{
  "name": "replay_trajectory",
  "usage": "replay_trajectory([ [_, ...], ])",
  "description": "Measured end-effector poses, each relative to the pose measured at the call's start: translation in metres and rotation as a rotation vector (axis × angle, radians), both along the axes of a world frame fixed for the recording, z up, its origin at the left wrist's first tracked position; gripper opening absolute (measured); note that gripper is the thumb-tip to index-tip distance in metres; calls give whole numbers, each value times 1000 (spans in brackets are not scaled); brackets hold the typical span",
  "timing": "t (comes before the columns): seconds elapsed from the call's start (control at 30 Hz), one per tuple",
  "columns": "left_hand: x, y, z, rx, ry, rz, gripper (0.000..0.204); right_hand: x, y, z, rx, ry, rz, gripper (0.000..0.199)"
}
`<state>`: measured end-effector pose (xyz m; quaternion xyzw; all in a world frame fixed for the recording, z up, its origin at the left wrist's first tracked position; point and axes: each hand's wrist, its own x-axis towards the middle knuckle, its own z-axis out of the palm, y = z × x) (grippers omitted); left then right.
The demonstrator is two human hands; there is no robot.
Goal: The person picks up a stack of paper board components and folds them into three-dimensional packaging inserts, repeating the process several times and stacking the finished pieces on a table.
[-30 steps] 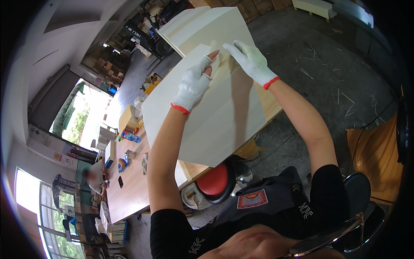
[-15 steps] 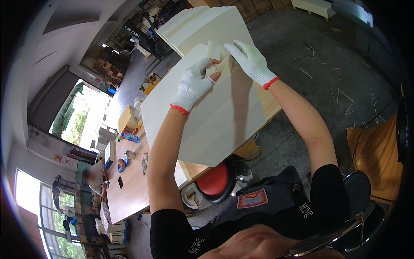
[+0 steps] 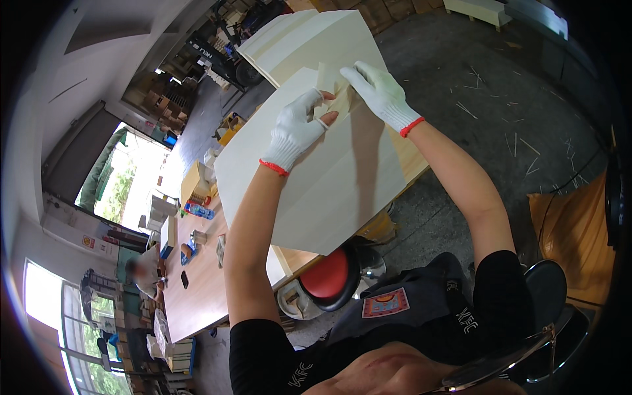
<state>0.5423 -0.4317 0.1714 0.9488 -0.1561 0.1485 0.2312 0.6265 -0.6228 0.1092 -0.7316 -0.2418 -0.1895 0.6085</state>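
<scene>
Thin veneer strip [image 3: 332,89], pale wood, held up between both gloved hands above the top sheet of a veneer stack [image 3: 316,178] on the workbench [image 3: 197,289]. Left hand [image 3: 296,128] in white knit glove with red cuff, thumb and forefinger pinching the strip's lower left edge, other fingers curled. Right hand [image 3: 378,92], same glove, fingers extended and pressed together along the strip's upper right side, thumb hidden behind it.

Progress, as a judgement: strip lifted clear of the top sheet and in hand at the far end; not laid, not pressed flat. Top sheet looks bare along the rest of its length, so most of the work seems left.

Second pile of pale sheets [image 3: 309,39] beyond the hands, upper edge cut off by the fisheye rim. Red round stool [image 3: 329,276] partly hidden under the stack's near corner. Orange sack [image 3: 576,230] at far right, clipped by the dark rim.

Hard to make out: whether the strip is one piece or two overlapping, any glue or tape on it, exact contact of the right thumb. A seated person [image 3: 141,273] at the far left end of the bench too small to read.
</scene>
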Motion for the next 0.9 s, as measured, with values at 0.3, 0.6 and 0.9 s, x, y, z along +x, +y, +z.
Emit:
replay_trajectory([
  [0.3,-5,-5,5,-66,69,40,41,-6,-2,4,-10,24,-29,50],
  [0.6,-2,-2,3,-130,43,6,36,-5,-2,3,21,36,-2,52],
  [0.9,-7,-9,8,-29,67,23,35,-2,-1,0,10,-17,-38,51],
])
